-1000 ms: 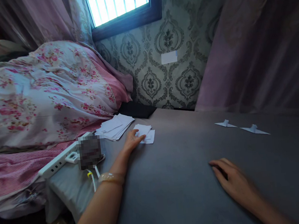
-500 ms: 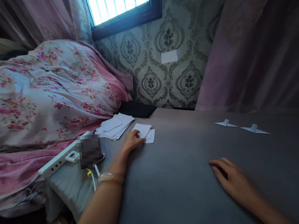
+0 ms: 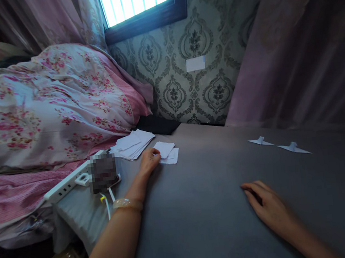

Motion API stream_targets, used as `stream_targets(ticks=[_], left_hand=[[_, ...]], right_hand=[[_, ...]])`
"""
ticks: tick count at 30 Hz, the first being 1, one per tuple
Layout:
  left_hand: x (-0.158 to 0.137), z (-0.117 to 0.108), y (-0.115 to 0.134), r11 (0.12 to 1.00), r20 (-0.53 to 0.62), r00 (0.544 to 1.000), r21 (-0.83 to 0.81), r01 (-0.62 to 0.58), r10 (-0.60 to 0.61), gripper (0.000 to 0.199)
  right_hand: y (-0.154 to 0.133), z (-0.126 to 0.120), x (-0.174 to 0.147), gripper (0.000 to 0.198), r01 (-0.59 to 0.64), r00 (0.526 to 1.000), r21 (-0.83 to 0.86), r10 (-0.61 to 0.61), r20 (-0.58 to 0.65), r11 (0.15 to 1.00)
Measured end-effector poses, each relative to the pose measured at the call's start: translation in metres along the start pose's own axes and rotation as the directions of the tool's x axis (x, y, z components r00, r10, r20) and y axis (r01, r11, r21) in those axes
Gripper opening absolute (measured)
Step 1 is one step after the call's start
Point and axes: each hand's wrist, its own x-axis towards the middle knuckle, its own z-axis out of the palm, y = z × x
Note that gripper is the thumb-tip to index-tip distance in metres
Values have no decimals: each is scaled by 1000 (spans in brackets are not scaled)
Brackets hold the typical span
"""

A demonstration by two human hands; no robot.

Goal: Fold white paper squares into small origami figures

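My left hand [image 3: 150, 161] is at the left edge of a small pile of white paper sheets [image 3: 165, 149]. Its fingers are curved, with a narrow gap between thumb and forefinger, and I see nothing held between them. The top sheet lies askew over a lower sheet [image 3: 174, 156]. Behind this hand lies a larger fanned stack of white paper [image 3: 134, 144]. My right hand [image 3: 268, 203] rests on the grey tabletop [image 3: 205, 207], fingers loosely bent and thumb apart, holding nothing. Beyond it stand two folded white paper pieces [image 3: 293, 148] [image 3: 260, 141] with pointed ends.
At left, a white power strip [image 3: 64, 188] with cables lies beside a blurred-out dark object [image 3: 103, 173]. A bed with a floral cover [image 3: 49, 105] borders the table. Behind are a dark flat item [image 3: 158, 124], patterned wall and pink curtain [image 3: 253, 79].
My left hand has drawn back slightly to the left, off the small sheets, and its fingers have come closer together. The sheets and my right hand stay in place.
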Motion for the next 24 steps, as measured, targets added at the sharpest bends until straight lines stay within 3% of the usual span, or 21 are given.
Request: stream_targets(ticks=[3, 7, 16, 24], left_hand=[[1, 0, -2, 1000, -54, 999, 15, 1, 0, 42], [0, 2, 0, 998, 46, 997, 11, -61, 61, 51], [3, -3, -6, 995, 182, 981, 65, -79, 66, 47], [6, 11, 7, 972, 120, 993, 229, -42, 14, 60]], right_hand=[[0, 0, 0, 27, 2, 1000, -10, -2, -11, 1000], [-2, -2, 0, 27, 3, 1000, -15, -3, -6, 1000], [0, 0, 0, 27, -3, 1000, -22, 3, 13, 1000], [-5, -3, 0, 27, -10, 1000, -19, 11, 22, 1000]])
